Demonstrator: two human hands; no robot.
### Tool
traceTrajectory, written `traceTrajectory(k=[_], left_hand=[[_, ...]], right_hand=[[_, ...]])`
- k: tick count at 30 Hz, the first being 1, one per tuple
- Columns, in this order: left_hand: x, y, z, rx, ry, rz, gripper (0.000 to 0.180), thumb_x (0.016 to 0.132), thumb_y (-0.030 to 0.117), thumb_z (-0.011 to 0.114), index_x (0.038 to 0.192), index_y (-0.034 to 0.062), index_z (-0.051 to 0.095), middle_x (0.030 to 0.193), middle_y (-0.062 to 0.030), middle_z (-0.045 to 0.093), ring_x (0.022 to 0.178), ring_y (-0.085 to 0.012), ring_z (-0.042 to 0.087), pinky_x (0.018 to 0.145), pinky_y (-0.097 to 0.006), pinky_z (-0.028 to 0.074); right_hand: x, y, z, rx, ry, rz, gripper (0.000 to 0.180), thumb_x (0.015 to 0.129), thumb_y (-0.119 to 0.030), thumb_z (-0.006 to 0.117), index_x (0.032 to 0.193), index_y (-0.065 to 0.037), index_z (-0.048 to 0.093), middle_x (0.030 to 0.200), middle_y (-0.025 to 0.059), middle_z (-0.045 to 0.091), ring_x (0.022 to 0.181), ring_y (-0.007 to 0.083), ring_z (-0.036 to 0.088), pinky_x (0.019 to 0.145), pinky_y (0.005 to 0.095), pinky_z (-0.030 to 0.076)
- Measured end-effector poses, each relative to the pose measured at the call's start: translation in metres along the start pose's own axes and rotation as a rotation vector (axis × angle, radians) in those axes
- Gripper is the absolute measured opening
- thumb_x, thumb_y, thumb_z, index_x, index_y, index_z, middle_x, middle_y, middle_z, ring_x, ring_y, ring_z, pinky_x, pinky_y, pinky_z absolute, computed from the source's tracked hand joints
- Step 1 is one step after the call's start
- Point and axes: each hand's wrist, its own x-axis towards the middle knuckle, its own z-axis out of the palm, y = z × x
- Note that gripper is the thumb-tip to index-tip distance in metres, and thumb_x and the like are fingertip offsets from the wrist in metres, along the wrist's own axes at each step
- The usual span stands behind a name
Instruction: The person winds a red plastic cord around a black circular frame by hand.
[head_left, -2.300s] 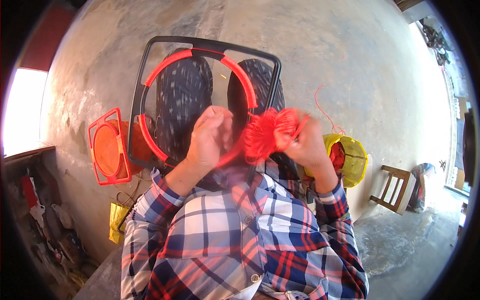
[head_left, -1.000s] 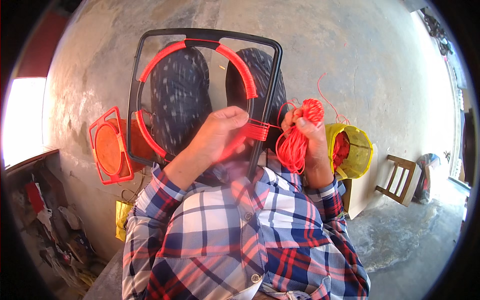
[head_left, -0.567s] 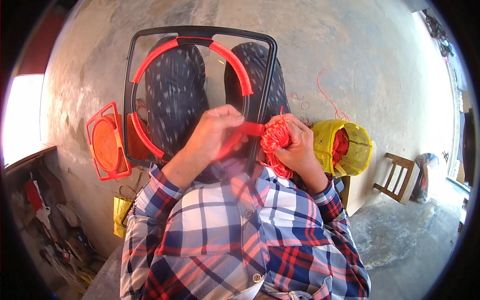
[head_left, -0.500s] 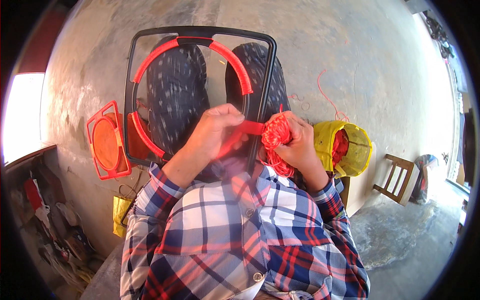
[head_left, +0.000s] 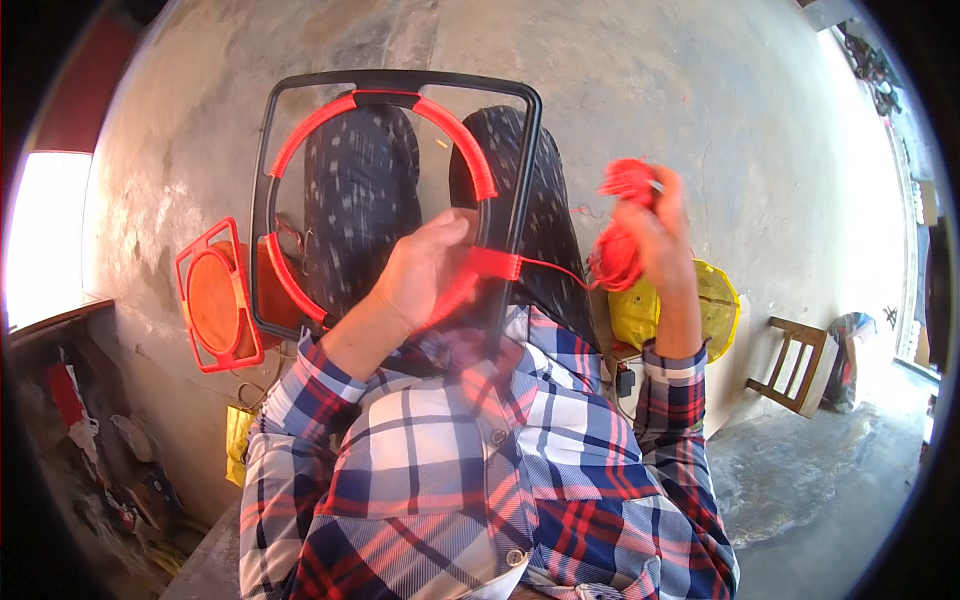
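A black square frame [head_left: 529, 150] with a round inner ring rests over my lap, several stretches of the ring wrapped in red cord. My left hand [head_left: 425, 268] grips the ring on its right side, thumb up and the other fingers partly hidden. Beside it, a band of red wrapping [head_left: 493, 263] spans the ring and the frame's right bar. From this band a single strand runs to a bundle of red cord [head_left: 620, 258], held up in my right hand [head_left: 655, 232], which is blurred by motion.
Right of my lap stands a yellow container [head_left: 722, 310], partly behind my right forearm. A small wooden stool [head_left: 792, 368] is farther right. To the left, a red frame with an orange-brown round panel [head_left: 212, 305] leans beside my leg, above a yellow bag [head_left: 237, 440].
My right hand has swung right and away from the frame with the cord bundle, drawing out the strand between them. The frame has shifted slightly; my left hand stays at the ring.
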Motion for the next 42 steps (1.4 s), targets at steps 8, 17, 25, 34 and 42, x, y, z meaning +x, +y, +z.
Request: traceTrajectory(k=[8, 17, 25, 34, 42], left_hand=[[0.003, -0.008, -0.006, 0.331, 0.158, 0.392, 0.037, 0.083, 0.006, 0.047, 0.119, 0.0007, 0.047, 0.103, -0.0079, 0.059, 0.092, -0.0174, 0.057, 0.085, -0.031, 0.047], [0.007, -0.007, -0.008, 0.114, 0.146, 0.11, 0.05, 0.072, -0.013, 0.047, 0.119, 0.0022, 0.054, 0.108, -0.0074, 0.062, 0.097, -0.019, 0.064, 0.088, -0.031, 0.052], [0.006, -0.007, -0.01, 0.033, 0.039, 0.066, 0.041, 0.08, -0.004, 0.048, 0.121, -0.0061, 0.052, 0.111, -0.0142, 0.065, 0.098, -0.0219, 0.065, 0.09, -0.036, 0.051], [0.004, -0.006, -0.005, 0.008, 0.079, -0.044, 0.025, 0.088, 0.01, 0.051, 0.11, -0.0025, 0.051, 0.093, -0.0131, 0.065, 0.077, -0.0212, 0.066, 0.067, -0.033, 0.055], [0.006, -0.008, -0.011, 0.093, -0.029, -0.055, 0.027, 0.09, 0.013, 0.048, 0.112, -0.0017, 0.05, 0.09, -0.0131, 0.066, 0.069, -0.0212, 0.065, 0.056, -0.031, 0.054]], right_hand=[[0.006, -0.03, 0.092, -0.581, -0.161, -0.8, 0.036, 0.064, -0.017, 0.078, 0.096, -0.011, 0.063, 0.107, 0.0057, 0.061, 0.103, 0.0276, 0.057, 0.084, 0.0425, 0.047], [-0.021, -0.001, 0.076, -0.642, -0.284, -0.518, 0.031, 0.062, -0.02, 0.076, 0.088, -0.007, 0.065, 0.105, 0.0082, 0.059, 0.103, 0.0301, 0.052, 0.082, 0.0429, 0.043], [-0.023, 0.032, 0.067, 0.012, -0.121, -0.235, 0.03, 0.069, -0.015, 0.071, 0.097, -0.007, 0.067, 0.108, 0.0067, 0.063, 0.099, 0.0275, 0.058, 0.086, 0.0397, 0.046], [-0.031, 0.053, 0.029, 1.449, -0.121, 0.314, 0.045, 0.077, -0.026, 0.067, 0.114, -0.002, 0.057, 0.111, 0.0127, 0.062, 0.108, 0.0275, 0.058, 0.096, 0.0428, 0.045], [-0.039, 0.0, 0.054, 0.656, -0.093, 0.236, 0.051, 0.08, -0.025, 0.07, 0.121, 0.001, 0.054, 0.12, 0.0131, 0.059, 0.113, 0.0264, 0.056, 0.096, 0.038, 0.044]])
